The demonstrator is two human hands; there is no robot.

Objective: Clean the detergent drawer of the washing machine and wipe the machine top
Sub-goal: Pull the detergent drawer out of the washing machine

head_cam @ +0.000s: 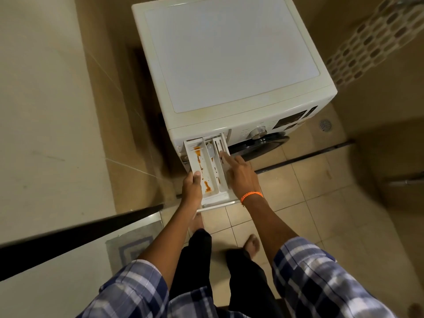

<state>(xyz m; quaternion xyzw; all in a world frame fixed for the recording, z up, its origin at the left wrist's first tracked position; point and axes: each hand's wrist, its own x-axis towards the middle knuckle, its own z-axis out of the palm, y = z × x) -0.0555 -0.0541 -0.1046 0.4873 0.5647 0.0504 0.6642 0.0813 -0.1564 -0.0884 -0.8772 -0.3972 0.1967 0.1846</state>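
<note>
The left hand (192, 185) grips the left wall of the white plastic detergent drawer (207, 171), thumb lying over the rim on the inner side and the other fingers curled beneath, out of sight. The right hand (241, 174) reaches in from the other side with its fingers straight and loose, the forefinger stretched forward so that its tip touches the narrow right compartment near the back of the drawer; it grasps nothing. A braided orange cord bracelet (251, 196) circles the right wrist.

The drawer stands pulled well out from the upper left of the front panel of the white front-loading washing machine (229, 65), still seated in its slot at the back. Orange-brown residue (202, 167) streaks the floor of its wide left compartment, with a thicker patch near the front end. The machine's flat pale top lies bare under dim light. To the right of the drawer slot sit a round silver dial (258, 132) and a dark display panel (291, 119), with the dark rim of the round door below them.

Both arms wear rolled blue-and-white checked sleeves (321, 278). Bare feet stand on beige floor tiles (298, 187), and a round metal floor drain (325, 125) lies beside the machine.
</note>
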